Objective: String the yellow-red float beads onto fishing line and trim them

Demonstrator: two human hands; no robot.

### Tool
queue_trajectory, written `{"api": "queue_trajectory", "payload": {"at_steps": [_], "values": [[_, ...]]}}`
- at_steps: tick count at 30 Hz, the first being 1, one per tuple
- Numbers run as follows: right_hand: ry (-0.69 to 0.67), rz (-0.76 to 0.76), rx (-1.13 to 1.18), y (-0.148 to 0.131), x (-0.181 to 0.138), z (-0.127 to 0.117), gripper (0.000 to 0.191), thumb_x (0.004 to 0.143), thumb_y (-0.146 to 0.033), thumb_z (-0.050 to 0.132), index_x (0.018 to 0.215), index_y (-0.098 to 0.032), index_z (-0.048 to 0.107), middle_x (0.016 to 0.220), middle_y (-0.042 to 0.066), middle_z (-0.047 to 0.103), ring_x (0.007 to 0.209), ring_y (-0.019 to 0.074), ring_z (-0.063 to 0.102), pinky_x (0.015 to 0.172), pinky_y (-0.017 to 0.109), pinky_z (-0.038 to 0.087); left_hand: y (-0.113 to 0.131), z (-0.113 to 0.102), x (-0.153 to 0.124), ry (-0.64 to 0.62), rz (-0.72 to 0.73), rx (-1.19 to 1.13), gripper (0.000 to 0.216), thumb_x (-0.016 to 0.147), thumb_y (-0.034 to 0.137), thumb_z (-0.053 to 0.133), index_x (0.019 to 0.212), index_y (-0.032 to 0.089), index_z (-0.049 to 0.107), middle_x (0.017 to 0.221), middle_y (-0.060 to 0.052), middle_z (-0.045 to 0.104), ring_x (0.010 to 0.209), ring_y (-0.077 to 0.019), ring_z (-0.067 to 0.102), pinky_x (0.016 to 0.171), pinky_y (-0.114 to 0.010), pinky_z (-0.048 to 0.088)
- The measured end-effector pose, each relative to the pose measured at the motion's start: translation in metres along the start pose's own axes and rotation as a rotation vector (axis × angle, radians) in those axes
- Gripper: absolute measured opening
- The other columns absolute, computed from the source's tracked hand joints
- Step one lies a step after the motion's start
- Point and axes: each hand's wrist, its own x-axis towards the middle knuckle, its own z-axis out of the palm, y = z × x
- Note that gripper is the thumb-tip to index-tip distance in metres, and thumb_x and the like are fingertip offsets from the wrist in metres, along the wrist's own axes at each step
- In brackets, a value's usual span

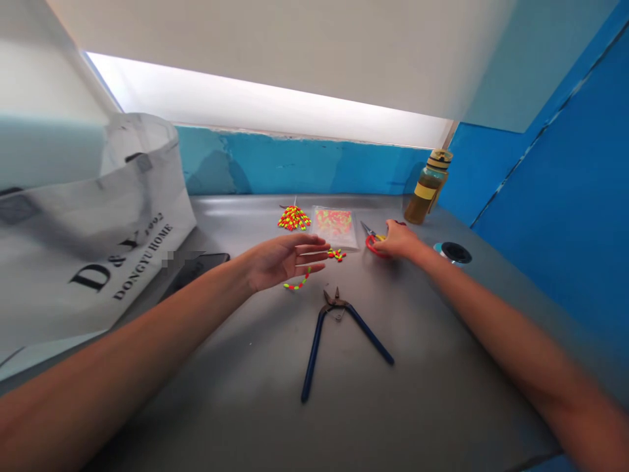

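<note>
Quick look at my bench setup: the top was dull brushed steel, with a loose heap of tiny neon yellow-and-red beads [293, 218] near the back, right beside a clear plastic bag of beads [334, 224]. A small clump of the same beads [337, 254] sat just past the fingertips of my left hand [285, 262], and a short curved row of beads [297, 282] lay just below that hand.

The left hand was wide open, fingers spread and palm angled over the table. It held nothing, and I couldn't tell whether it was touching any beads. My right hand [399, 240] was curled down over the red loop handles of some small scissors [372, 244], whose steel blades pointed back toward the bag.

Blue-handled pincers [313, 357] lay open in front, their rusty jaws facing away from me. There was also an amber bottle [426, 187], a spool [453, 253], a black phone [196, 270], and a white printed tote bag [93, 223] on the left.
</note>
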Motion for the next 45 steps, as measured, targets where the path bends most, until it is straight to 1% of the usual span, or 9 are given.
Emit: {"api": "queue_trajectory", "payload": {"at_steps": [3, 5, 11, 16, 22, 25, 28, 34, 45], "values": [[-0.137, 0.005, 0.459, 0.003, -0.002, -0.017, 0.095, 0.079, -0.049, 0.074, 0.151, -0.006, 0.031, 0.104, 0.019, 0.07, 0.088, 0.0278, 0.07, 0.069, 0.035, 0.054, 0.0, -0.001, -0.001, -0.03, -0.016, -0.016, 0.016, 0.077, 0.024, 0.078, 0.09, 0.017, 0.072, 0.122, -0.017, 0.071, 0.113, -0.0286, 0.068, 0.092, -0.039, 0.06], [-0.207, -0.001, 0.788, 0.004, -0.004, -0.024, 0.091, 0.084, -0.042, 0.072, 0.154, -0.009, 0.024, 0.099, 0.014, 0.07, 0.076, 0.0223, 0.07, 0.066, 0.033, 0.055, 0.0, 0.0, -0.003, -0.027, -0.01, -0.007, 0.017, 0.077, 0.025, 0.078, 0.092, 0.018, 0.073, 0.124, -0.017, 0.07, 0.115, -0.0297, 0.067, 0.092, -0.041, 0.06], [-0.186, -0.155, 1.259, -0.005, -0.01, -0.026, 0.038, 0.086, -0.035, 0.071, 0.118, -0.022, 0.054, 0.089, 0.0, 0.062, 0.071, 0.0131, 0.062, 0.079, 0.031, 0.059, -0.001, 0.001, -0.002, 0.001, 0.065, 0.057, 0.016, 0.079, 0.024, 0.076, 0.093, 0.017, 0.074, 0.126, -0.017, 0.069, 0.117, -0.0278, 0.066, 0.092, -0.035, 0.06], [-0.139, -0.321, 1.269, -0.019, -0.031, -0.031, 0.03, 0.088, -0.036, 0.068, 0.111, -0.024, 0.053, 0.075, -0.004, 0.056, 0.065, 0.0127, 0.058, 0.074, 0.032, 0.058, -0.003, 0.0, 0.001, 0.05, 0.134, 0.118, 0.018, 0.079, 0.022, 0.078, 0.095, 0.016, 0.074, 0.122, -0.014, 0.07, 0.109, -0.0239, 0.068, 0.089, -0.032, 0.06], [-0.248, -0.406, 1.105, -0.042, -0.067, -0.04, 0.042, 0.086, -0.022, 0.062, 0.126, -0.02, 0.05, 0.091, 0.004, 0.067, 0.08, 0.018, 0.064, 0.066, 0.027, 0.054, -0.004, -0.003, 0.003, 0.143, 0.167, 0.13, 0.01, 0.08, 0.018, 0.078, 0.089, 0.015, 0.073, 0.099, -0.01, 0.073, 0.083, -0.0159, 0.07, 0.08, -0.027, 0.06], [-0.408, -0.478, 0.958, -0.047, -0.079, -0.045, 0.029, 0.084, -0.023, 0.066, 0.11, -0.021, 0.056, 0.088, 0.003, 0.068, 0.076, 0.0173, 0.064, 0.062, 0.026, 0.053, -0.005, -0.004, 0.004, 0.152, 0.177, 0.166, 0.014, 0.078, 0.022, 0.08, 0.089, 0.016, 0.074, 0.096, -0.009, 0.073, 0.082, -0.0147, 0.069, 0.077, -0.025, 0.058], [-0.413, -0.532, 0.84, -0.049, -0.09, -0.052, 0.016, 0.086, -0.031, 0.068, 0.091, -0.02, 0.058, 0.078, 0.0, 0.065, 0.066, 0.0139, 0.059, 0.056, 0.023, 0.047, -0.006, -0.004, 0.005, 0.183, 0.223, 0.164, 0.017, 0.075, 0.023, 0.082, 0.088, 0.016, 0.074, 0.089, -0.006, 0.072, 0.077, -0.0126, 0.067, 0.073, -0.023, 0.055], [-0.657, -0.562, 0.714, -0.048, -0.103, -0.06, 0.041, 0.092, -0.056, 0.059, 0.075, -0.019, 0.056, 0.064, 0.0, 0.062, 0.052, 0.0119, 0.055, 0.047, 0.024, 0.043, -0.004, 0.002, 0.001, 0.272, 0.289, 0.098, 0.015, 0.075, 0.022, 0.08, 0.084, 0.016, 0.07, 0.077, -0.001, 0.066, 0.065, -0.0076, 0.059, 0.061, -0.018, 0.047], [-0.752, -0.53, 0.734, -0.053, -0.099, -0.04, 0.058, 0.097, -0.067, 0.042, 0.066, -0.021, 0.059, 0.065, 0.006, 0.065, 0.057, 0.0175, 0.06, 0.055, 0.03, 0.048, 0.0, 0.008, -0.006, 0.326, 0.313, 0.034, 0.011, 0.073, 0.019, 0.077, 0.079, 0.017, 0.068, 0.08, -0.001, 0.066, 0.063, -0.0081, 0.056, 0.057, -0.018, 0.047]]}}
